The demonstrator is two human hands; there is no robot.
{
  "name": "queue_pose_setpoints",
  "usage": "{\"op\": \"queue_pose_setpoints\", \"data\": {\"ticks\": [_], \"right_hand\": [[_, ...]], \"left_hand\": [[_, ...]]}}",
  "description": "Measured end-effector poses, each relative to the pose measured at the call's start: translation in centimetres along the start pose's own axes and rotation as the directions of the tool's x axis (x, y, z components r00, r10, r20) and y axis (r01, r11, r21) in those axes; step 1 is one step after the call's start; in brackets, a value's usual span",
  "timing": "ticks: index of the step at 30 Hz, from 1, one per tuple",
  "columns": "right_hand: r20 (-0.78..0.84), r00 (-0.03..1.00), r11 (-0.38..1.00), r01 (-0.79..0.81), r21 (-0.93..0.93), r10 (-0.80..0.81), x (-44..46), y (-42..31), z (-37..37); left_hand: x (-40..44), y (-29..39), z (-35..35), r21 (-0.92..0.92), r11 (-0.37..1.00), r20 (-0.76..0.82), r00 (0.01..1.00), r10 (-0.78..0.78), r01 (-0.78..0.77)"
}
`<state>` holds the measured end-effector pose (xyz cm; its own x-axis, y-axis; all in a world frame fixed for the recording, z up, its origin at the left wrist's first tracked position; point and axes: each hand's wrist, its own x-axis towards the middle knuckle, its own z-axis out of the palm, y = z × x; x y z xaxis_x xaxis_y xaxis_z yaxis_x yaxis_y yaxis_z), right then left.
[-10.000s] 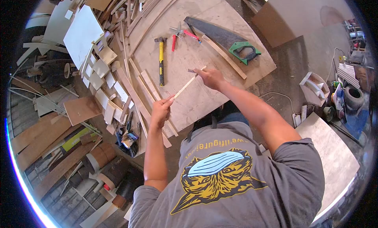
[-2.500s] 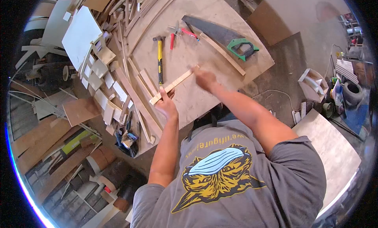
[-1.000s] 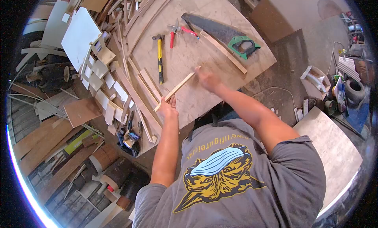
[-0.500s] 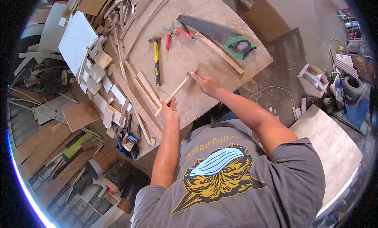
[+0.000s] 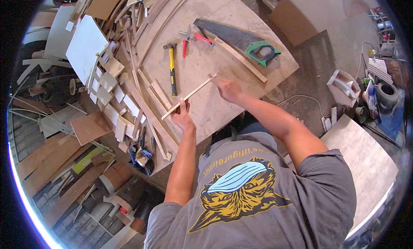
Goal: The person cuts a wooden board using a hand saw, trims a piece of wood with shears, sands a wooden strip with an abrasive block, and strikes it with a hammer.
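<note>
A thin, pale wooden strip [image 5: 195,92] is held at a slant above the workbench. Its lower part rests in my left hand [image 5: 183,118], whose thumb and fingers close around it. Close to the strip's far end is my right hand [image 5: 229,89], curled and blurred at the fingertips. Whatever those fingers pinch is too small and smeared to make out, and I cannot tell whether they touch the strip. Beyond my hands lie a yellow-handled hammer [image 5: 172,72], red-handled pliers [image 5: 185,44] and a handsaw [image 5: 228,31] with a green handle.
A flat wooden batten [image 5: 241,59] lies beside the saw on the workbench [image 5: 206,120]. Several long strips and offcuts [image 5: 109,83] crowd the left side. Curved wood pieces and boards fill the floor at left. A pale panel [image 5: 365,171] stands at right, with a cord [image 5: 307,97] on the floor.
My right hand has moved slightly right, from along the strip to just past its far end. The strip's near end has shifted up and left in my left hand.
</note>
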<state>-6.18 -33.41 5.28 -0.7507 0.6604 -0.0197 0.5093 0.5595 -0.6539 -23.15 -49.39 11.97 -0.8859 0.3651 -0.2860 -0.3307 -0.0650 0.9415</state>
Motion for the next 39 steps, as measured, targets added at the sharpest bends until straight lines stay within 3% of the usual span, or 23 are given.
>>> {"op": "queue_pose_setpoints", "data": {"ticks": [1,4,7,11,13,16,19,22,26,30,34,37,39], "right_hand": [[0.005,0.997,0.996,0.075,0.058,-0.075,-0.6,-1.1,-0.5],[0.035,0.970,0.970,-0.240,-0.045,0.241,0.1,-1.0,-1.0],[-0.051,0.998,0.995,0.034,0.099,-0.029,0.6,-0.4,1.1],[0.040,0.974,0.970,-0.225,0.094,0.222,1.2,-1.3,-0.7],[0.051,0.973,0.965,-0.231,0.123,0.227,1.6,-0.1,0.6],[0.052,0.997,0.987,-0.071,0.146,0.064,0.6,-0.5,1.9],[0.002,0.967,0.963,-0.253,0.093,0.254,1.7,0.3,0.6],[0.063,0.998,0.992,-0.002,0.130,-0.006,1.3,-1.6,0.0],[-0.037,0.974,0.971,-0.219,0.100,0.223,1.6,-2.3,-3.2],[0.096,0.977,0.980,-0.195,0.031,0.191,2.2,-2.1,-2.9],[0.031,0.977,0.978,-0.211,-0.005,0.211,1.8,-1.2,-1.2],[0.062,0.998,0.994,-0.013,0.111,0.006,0.7,-1.7,0.4],[-0.050,0.998,0.978,0.035,0.206,-0.025,0.0,-1.8,-0.7]], "left_hand": [[-0.1,0.2,0.2,0.012,1.000,0.003,1.000,-0.005,0.005],[-0.3,0.5,0.2,0.049,0.999,0.008,1.000,-0.012,0.011],[-0.1,0.8,0.6,0.063,0.998,0.010,1.000,0.004,-0.004],[-0.5,0.7,0.5,0.061,0.998,0.019,1.000,0.020,-0.021],[-0.2,0.5,0.3,0.068,0.997,0.022,0.999,0.028,-0.029],[-0.4,0.0,-0.1,0.062,0.998,0.001,1.000,0.022,-0.022],[-0.2,-0.1,-0.2,0.041,0.999,0.007,1.000,0.003,-0.003],[0.0,0.0,0.1,0.045,0.999,0.003,1.000,0.001,-0.001],[-0.2,-0.1,-0.1,0.042,0.999,-0.008,1.000,-0.006,0.006],[-0.1,-0.2,-0.1,0.043,0.999,-0.020,1.000,-0.005,0.006],[0.1,-0.2,-0.1,0.042,0.999,-0.038,0.999,-0.003,0.005],[0.3,-0.5,-0.6,0.083,0.995,-0.060,0.997,-0.050,0.055],[1.2,-0.4,-1.5,0.099,0.986,-0.072,0.989,-0.128,0.135]]}}
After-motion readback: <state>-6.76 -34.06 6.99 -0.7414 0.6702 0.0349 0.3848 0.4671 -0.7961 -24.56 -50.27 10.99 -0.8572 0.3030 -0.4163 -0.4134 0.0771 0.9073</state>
